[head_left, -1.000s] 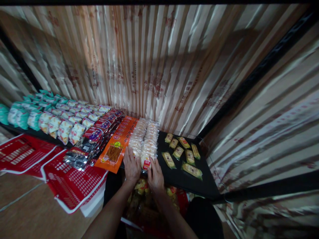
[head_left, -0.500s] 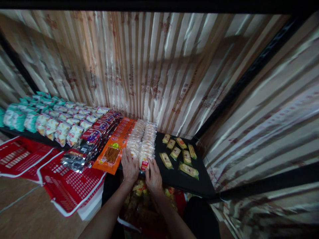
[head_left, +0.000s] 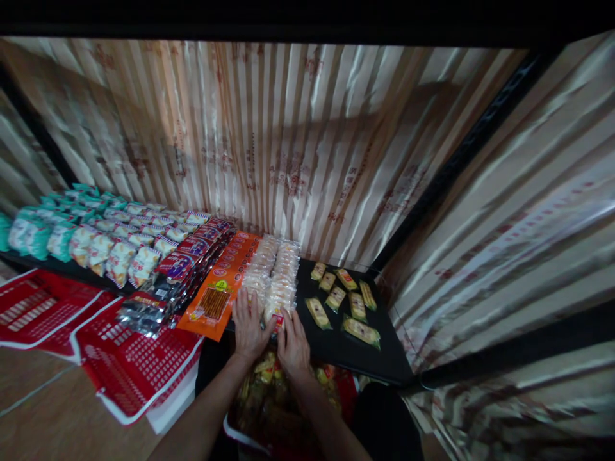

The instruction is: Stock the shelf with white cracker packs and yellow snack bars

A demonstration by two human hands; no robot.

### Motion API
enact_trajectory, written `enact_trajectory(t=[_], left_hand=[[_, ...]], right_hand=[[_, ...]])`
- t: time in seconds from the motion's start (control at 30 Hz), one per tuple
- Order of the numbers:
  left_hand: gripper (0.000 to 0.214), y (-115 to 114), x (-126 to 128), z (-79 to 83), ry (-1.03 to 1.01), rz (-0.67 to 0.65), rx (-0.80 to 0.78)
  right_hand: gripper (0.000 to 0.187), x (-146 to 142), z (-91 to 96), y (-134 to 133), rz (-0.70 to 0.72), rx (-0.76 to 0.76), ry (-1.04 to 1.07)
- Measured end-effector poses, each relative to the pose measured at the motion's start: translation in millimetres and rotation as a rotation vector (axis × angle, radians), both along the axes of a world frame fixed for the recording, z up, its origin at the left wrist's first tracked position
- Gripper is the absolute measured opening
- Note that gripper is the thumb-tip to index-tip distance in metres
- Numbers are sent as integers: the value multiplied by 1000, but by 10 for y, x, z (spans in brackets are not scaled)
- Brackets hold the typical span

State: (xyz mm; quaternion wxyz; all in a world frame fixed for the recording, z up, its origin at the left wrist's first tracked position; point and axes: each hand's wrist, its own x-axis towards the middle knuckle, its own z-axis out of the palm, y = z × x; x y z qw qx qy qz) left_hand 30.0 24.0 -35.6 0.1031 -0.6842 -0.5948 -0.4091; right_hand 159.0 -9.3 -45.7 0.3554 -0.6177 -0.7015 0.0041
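Note:
Two rows of clear-wrapped white snack packets (head_left: 280, 282) stand side by side on the black shelf (head_left: 331, 349). My left hand (head_left: 250, 330) lies with fingers stretched against the front of the left row, close to the orange snack bag (head_left: 218, 288). Against the front of the right row, by a red label, rests my right hand (head_left: 293, 342), its fingers extended. Neither hand is wrapped round a packet. Several yellow-wrapped snack bars (head_left: 336, 297) lie loose on the shelf to the right.
Left of the orange bag are dark red and silver packets (head_left: 182, 266), white snack packets (head_left: 120, 256) and teal packets (head_left: 36, 234). Red baskets (head_left: 139, 358) stand below on the left. Another basket with yellow-wrapped snacks (head_left: 269, 397) is beneath my arms. A black post (head_left: 446, 166) rises at right.
The view has shifted slightly. My left thumb has spread toward the right row, and my right hand has moved a little inward over the red label. The packets remain in place.

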Motion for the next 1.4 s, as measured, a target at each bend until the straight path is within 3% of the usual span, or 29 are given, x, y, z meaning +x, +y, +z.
enact_trajectory(t=[0.47, 0.63, 0.73, 0.8, 1.0, 1.4], left_hand=[[69, 11, 61, -17, 130, 2, -66], [70, 6, 60, -11, 142, 6, -76], [70, 7, 62, -11, 138, 12, -88], [70, 8, 64, -13, 136, 11, -90], [69, 10, 66, -18, 129, -3, -81], [67, 11, 68, -17, 153, -8, -86]], right_hand=[[45, -6, 10, -17, 53, -28, 124], [54, 39, 46, 29, 0, -61, 476], [60, 65, 61, 182, -82, -141, 727], [62, 79, 72, 326, -74, -156, 789], [63, 89, 93, 687, -34, -88, 791], [61, 71, 82, 760, -8, -67, 741]])
